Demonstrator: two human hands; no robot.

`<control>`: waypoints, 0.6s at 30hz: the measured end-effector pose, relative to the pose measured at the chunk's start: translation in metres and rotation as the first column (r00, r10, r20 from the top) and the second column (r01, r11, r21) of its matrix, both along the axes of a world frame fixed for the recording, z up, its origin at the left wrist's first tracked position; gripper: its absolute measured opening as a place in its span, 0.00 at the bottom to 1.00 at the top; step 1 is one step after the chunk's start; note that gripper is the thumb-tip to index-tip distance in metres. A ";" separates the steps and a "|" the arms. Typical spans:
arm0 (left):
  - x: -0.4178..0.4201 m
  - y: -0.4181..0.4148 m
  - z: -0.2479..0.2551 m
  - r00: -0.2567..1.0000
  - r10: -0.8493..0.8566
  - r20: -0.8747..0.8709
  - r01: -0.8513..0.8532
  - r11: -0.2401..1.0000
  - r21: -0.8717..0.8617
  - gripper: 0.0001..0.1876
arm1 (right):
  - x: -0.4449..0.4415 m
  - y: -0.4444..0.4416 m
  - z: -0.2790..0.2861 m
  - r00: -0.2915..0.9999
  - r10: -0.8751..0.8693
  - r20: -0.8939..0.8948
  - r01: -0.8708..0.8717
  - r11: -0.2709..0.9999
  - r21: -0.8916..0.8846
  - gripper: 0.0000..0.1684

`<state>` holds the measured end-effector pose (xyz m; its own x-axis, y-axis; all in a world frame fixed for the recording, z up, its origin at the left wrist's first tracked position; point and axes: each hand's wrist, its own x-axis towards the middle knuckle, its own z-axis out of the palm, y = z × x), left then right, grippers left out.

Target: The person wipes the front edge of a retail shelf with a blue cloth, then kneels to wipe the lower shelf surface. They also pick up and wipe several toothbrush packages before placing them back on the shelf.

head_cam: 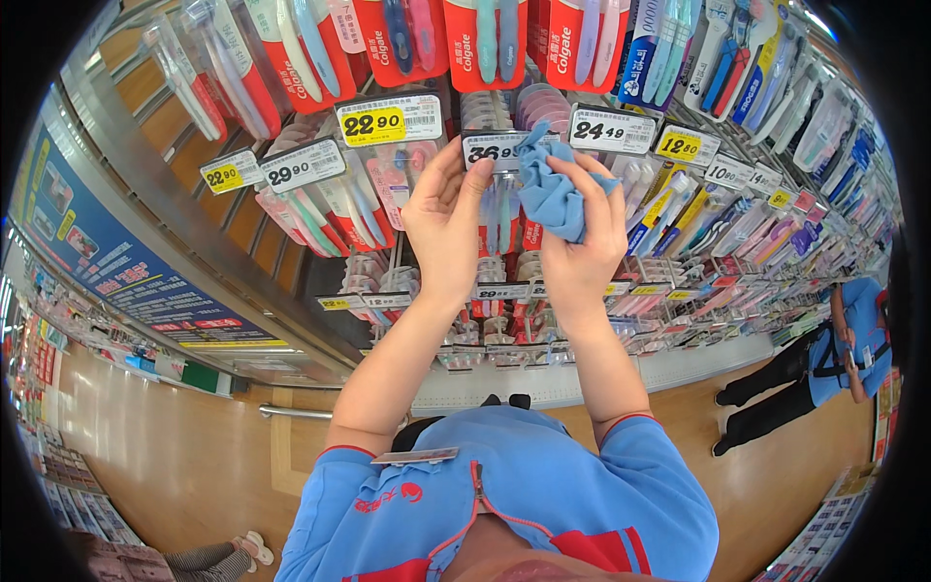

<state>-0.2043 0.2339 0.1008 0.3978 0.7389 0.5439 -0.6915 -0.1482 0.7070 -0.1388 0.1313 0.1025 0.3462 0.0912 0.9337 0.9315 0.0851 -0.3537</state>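
Note:
Crumpled in my right hand (585, 225) is a blue cloth (550, 193), pressed against the right part of a price tag holder (489, 151) on a display hook. My left hand (445, 211) pinches that holder's left edge between thumb and fingers. The cloth covers the holder's right end. Packaged toothbrushes (497, 40) on red Colgate cards hang just above it. Between my wrists, more toothbrush packs (499, 211) hang below the holder, partly hidden by the cloth and my hands.
Other price tags (389, 120) stick out on both sides. Rows of toothbrush packs (771, 247) run along the rack to the right. A metal pillar with a blue poster (124, 240) stands left. A person in a blue shirt (858, 342) stands at right; another person's legs (218, 560) show at lower left.

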 end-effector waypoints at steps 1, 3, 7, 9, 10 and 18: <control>0.000 0.001 -0.001 1.000 0.004 -0.006 -0.004 1.000 0.002 0.19 | 0.001 0.001 -0.001 1.000 -0.002 0.012 0.002 1.000 0.001 0.26; -0.001 0.002 -0.003 1.000 0.010 -0.018 -0.009 1.000 0.004 0.18 | 0.002 0.002 -0.004 0.999 -0.011 0.034 0.011 1.000 0.002 0.26; -0.004 0.007 -0.004 0.999 -0.028 -0.033 0.030 0.999 0.037 0.18 | 0.002 0.000 -0.008 0.984 -0.135 0.113 0.129 0.990 0.058 0.25; -0.006 0.006 -0.003 0.999 -0.006 -0.031 0.008 0.999 0.046 0.17 | -0.003 0.004 0.001 0.940 -0.173 0.293 0.159 0.985 0.074 0.22; -0.006 0.008 -0.005 0.999 0.009 -0.041 -0.008 0.999 0.038 0.16 | -0.005 0.008 0.005 0.906 -0.192 0.377 0.173 0.981 0.084 0.21; -0.007 0.014 -0.009 0.998 0.015 -0.061 -0.012 0.998 0.057 0.17 | 0.007 0.027 -0.001 0.889 -0.267 0.371 0.283 0.959 0.012 0.18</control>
<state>-0.2110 0.2479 0.0919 0.4221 0.7134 0.5594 -0.6443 -0.1980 0.7387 -0.1315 0.1579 0.1010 -0.0020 0.0828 0.9966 0.9796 -0.2002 0.0186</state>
